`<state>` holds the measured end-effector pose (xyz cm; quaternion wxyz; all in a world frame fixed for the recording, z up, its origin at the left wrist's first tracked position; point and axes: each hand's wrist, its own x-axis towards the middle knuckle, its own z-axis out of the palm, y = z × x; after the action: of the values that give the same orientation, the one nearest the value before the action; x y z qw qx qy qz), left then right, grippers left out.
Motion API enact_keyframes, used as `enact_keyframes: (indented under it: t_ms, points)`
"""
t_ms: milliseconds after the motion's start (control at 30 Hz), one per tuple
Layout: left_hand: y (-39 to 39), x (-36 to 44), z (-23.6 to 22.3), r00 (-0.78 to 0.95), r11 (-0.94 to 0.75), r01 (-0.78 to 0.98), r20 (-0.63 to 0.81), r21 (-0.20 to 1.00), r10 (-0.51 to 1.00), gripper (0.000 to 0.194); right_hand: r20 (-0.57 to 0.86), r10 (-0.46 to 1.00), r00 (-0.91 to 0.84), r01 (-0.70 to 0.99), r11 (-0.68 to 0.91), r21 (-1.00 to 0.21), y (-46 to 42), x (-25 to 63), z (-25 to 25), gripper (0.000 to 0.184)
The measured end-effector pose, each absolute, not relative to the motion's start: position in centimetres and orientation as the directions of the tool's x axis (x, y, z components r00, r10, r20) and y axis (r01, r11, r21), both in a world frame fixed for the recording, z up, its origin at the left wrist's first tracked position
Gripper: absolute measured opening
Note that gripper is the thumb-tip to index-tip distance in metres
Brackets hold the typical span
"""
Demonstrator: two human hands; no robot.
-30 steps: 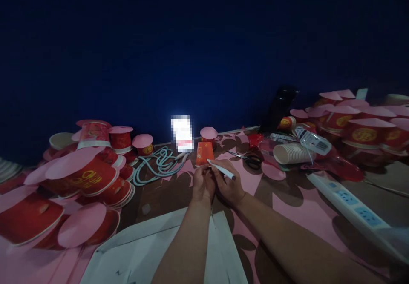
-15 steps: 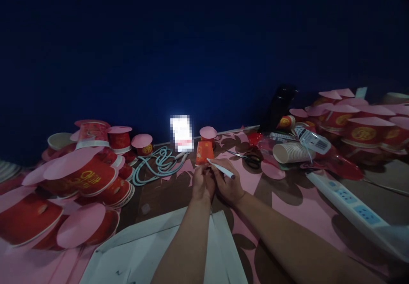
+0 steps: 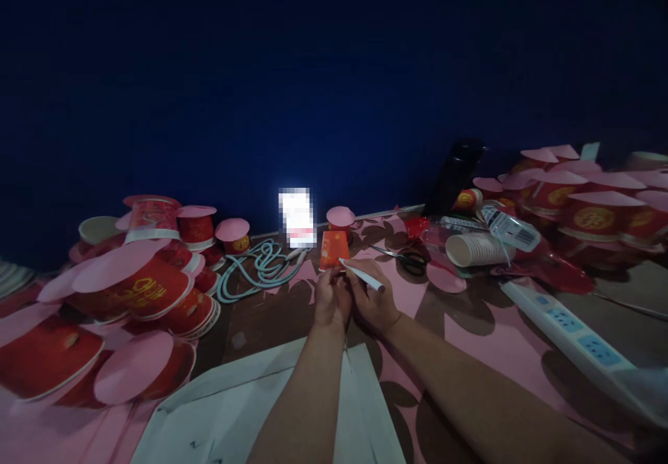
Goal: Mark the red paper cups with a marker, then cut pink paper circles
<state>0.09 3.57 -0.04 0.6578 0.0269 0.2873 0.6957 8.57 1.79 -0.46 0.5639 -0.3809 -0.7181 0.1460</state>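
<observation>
My right hand [image 3: 373, 304] is closed around a white pen [image 3: 362, 277], whose tip points at the base of a small red paper cup [image 3: 334, 250] standing upside down on pink paper [image 3: 407, 296]. Beside it, my left hand [image 3: 328, 297] is curled with its fingertips at the cup's lower edge. Both hands touch each other just in front of the cup. What the left fingers pinch is hidden.
Piles of red cups with pink paper discs [image 3: 130, 283] lie at left and at the right [image 3: 579, 206]. Coiled cable [image 3: 255, 269], a glowing phone [image 3: 297, 217], scissors [image 3: 407, 259], a sleeve of stacked cups [image 3: 477, 248], a white power strip [image 3: 568, 335] and a white sheet [image 3: 245, 408] surround the hands.
</observation>
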Motion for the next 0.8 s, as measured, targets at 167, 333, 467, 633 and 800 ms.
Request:
enact_keyframes:
  t_ms: [167,333,467,633,800]
  points:
    - [3.44,0.03,0.37,-0.080,0.071,-0.923,-0.370,0.377,0.926,0.009,0.696,0.714,-0.078,0.398,0.662,-0.635,1.82,8.57,-0.51,0.026]
    - [3.45,0.09,0.52,-0.084,0.070,-0.923,-0.374,0.379,0.924,0.009,0.693,0.716,-0.086,0.400,0.662,-0.634,1.84,8.62,-0.52,0.026]
    - [3.46,0.12,0.53,-0.091,0.064,-0.929,-0.392,0.366,0.915,0.011,0.696,0.713,-0.082,0.403,0.663,-0.631,1.79,8.61,-0.44,0.025]
    - [3.48,0.09,0.44,-0.101,0.060,-0.924,-0.393,0.378,0.914,0.012,0.697,0.714,-0.065,0.412,0.655,-0.634,1.70,8.51,-0.36,0.024]
    - [3.60,0.01,0.19,-0.077,0.077,-0.927,-0.389,0.366,0.918,0.009,0.709,0.702,-0.073,0.416,0.667,-0.618,1.67,8.54,-0.36,0.024]
